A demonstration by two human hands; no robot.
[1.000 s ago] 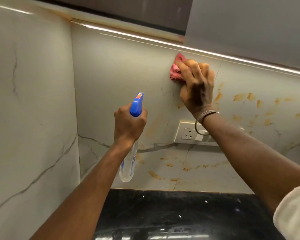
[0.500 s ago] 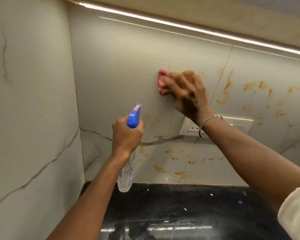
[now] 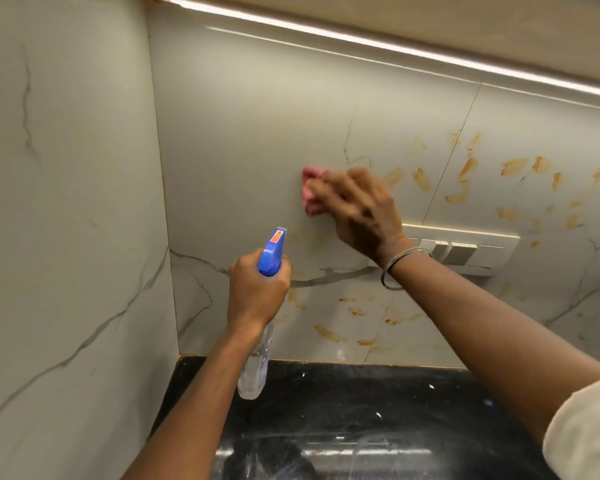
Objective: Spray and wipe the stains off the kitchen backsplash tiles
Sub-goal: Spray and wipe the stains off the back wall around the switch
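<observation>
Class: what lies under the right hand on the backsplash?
A pink cloth, pressed to the backsplash tile by the right hand. Only its left edge shows; the tile beneath is covered.

Before us, a pale, grey-veined side wall (image 3: 66, 237) meets a black speckled countertop (image 3: 395, 403). A light strip (image 3: 395, 46) glows overhead, and we see a white switch panel (image 3: 471, 252) to the right.
</observation>
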